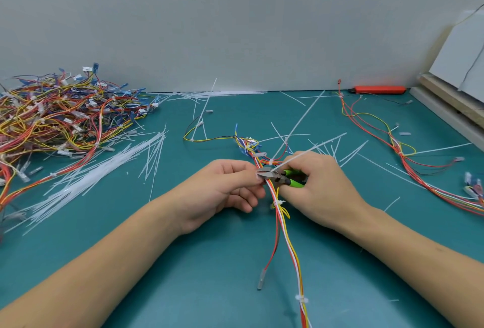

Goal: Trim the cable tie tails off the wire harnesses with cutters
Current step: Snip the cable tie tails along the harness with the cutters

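right hand (318, 186) squeezing green-handled cutters (281, 177) at frame center, blades on a white cable tie tail (296, 158), left hand (222, 186) pinching the wire harness (284, 225) just beside them, teal mat (183, 262), harness pile (52, 115) upper left

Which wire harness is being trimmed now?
The centre harness running toward the person, between both hands; the left pile and right harness lie untouched.
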A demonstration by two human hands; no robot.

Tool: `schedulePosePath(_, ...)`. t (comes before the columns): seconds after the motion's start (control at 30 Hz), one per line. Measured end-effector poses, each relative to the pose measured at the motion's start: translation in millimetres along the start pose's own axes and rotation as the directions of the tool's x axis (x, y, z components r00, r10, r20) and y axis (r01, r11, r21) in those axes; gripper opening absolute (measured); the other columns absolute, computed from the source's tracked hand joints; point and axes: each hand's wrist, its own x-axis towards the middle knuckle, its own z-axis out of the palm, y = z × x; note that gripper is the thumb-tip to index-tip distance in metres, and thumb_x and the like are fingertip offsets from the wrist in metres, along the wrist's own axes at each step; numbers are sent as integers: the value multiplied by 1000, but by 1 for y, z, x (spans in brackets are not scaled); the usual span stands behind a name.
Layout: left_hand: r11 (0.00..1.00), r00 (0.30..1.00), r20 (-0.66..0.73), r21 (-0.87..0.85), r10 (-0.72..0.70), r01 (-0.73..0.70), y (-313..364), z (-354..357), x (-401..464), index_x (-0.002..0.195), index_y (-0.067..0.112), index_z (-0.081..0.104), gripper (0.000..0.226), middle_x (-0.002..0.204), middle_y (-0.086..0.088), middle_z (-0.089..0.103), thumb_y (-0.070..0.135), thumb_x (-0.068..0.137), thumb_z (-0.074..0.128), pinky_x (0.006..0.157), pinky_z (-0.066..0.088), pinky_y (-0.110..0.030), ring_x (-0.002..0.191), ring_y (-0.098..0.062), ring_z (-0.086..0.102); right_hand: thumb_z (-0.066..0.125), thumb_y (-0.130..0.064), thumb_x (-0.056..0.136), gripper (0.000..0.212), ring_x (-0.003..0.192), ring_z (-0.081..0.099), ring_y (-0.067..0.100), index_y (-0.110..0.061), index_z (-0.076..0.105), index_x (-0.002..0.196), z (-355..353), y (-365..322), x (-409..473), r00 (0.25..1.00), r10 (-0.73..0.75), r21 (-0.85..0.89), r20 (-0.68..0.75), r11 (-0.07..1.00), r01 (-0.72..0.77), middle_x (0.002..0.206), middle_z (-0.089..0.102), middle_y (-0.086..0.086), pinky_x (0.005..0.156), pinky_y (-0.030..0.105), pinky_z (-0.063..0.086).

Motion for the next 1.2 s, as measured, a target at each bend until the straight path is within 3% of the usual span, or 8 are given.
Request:
schedulePosePath(0.07,1000,1000,7,-5,4,-4,0,0,0,84,16,72,10,84,-10,69,25,89,69,61,54,-21,67,-16,62,63,-34,73,16,70,57,16,-20,70,75,0,1,-1,1000,17,13,-10,1000,-17,69,63,-4,64,37,49)
schedulePosePath(0.2,1000,1000,16,11,9,-9,1,1,-1,85,16,71,10,84,-10,69,25,89,70,62,54,-21,68,-16,62,47,-46,69,22,58,42,13,-30,62,68,0,0,-2,1000,4,-17,17,1000,-4,60,51,-6,50,24,31)
schedulePosePath(0.43,1000,1000,13,3,13,-13,0,1,-1,91,9,71,11,86,-9,72,19,89,68,62,55,-21,67,-14,63,47,-41,67,27,64,45,18,-18,61,67,-1,-2,-1,999,-44,24,18,999,43,63,51,-1,58,38,42)
schedulePosePath(0.77,1000,1000,8,-20,0,0,3,1,0,77,18,74,11,83,-10,71,18,86,68,60,54,-22,65,-15,62,50,-40,67,14,63,49,16,-29,59,66,-1,-1,-1,999,-50,68,-1,996,50,65,53,-7,57,34,42)
schedulePosePath(0.97,1000,1000,16,-18,1,-1,2,0,0,78,16,72,10,83,-9,71,16,87,69,60,54,-22,65,-15,62,48,-41,68,30,68,53,19,-21,69,74,-1,0,0,999,-47,58,22,997,46,70,59,-3,63,40,48)
schedulePosePath(1.2,1000,1000,13,-13,2,-2,1,0,0,83,14,72,9,83,-10,69,20,88,68,60,54,-22,65,-16,61,55,-33,71,18,70,55,19,-21,68,73,0,0,0,998,-58,84,-3,995,58,70,60,-4,64,41,48)
